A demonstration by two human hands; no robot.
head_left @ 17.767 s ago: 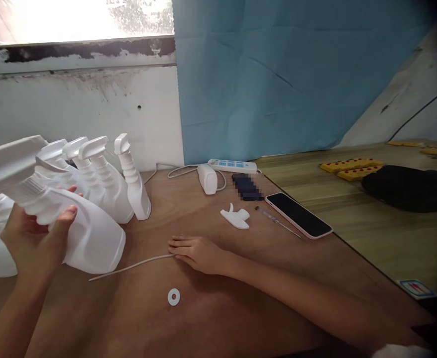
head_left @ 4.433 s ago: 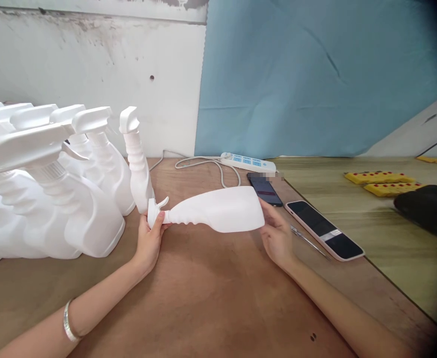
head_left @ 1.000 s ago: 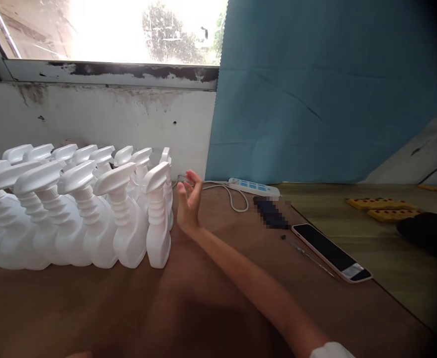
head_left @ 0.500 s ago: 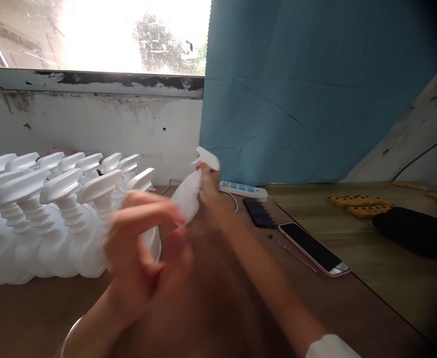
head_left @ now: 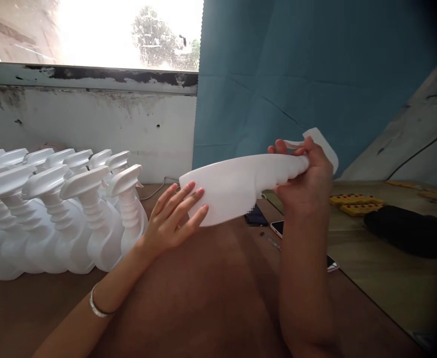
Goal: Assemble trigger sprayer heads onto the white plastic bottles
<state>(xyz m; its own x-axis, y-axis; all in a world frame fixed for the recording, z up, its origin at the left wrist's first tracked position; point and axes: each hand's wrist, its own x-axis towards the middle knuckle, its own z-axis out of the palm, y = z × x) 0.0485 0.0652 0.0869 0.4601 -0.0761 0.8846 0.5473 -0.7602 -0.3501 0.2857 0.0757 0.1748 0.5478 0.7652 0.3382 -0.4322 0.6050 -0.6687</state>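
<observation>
A white spray bottle (head_left: pixel 226 186) is held up lying nearly sideways, its base to the left and its trigger head (head_left: pixel 325 146) to the right. My right hand (head_left: pixel 310 181) is wrapped round the ribbed neck just under the trigger head. At the other end, my left hand (head_left: pixel 175 216) rests with spread, stretched fingers against the base of the bottle; it is open and not wrapped round it. Left of my hands, several more white spray bottles (head_left: pixel 99 223) stand upright in rows on the brown table (head_left: pixel 203 298).
A dark phone (head_left: pixel 256 217) and a second phone (head_left: pixel 277 227), partly behind my right forearm, lie near the table's right edge. A thin tool (head_left: pixel 273 243) is beside them. Beyond that edge are yellow pieces (head_left: pixel 353 200) and a black object (head_left: pixel 401 231). A blue curtain (head_left: pixel 296 74) hangs behind.
My right hand has brought the spray bottle from the back of the table nearer and rightward, tipping it sideways. My left hand's fingers have spread and now touch its base.
</observation>
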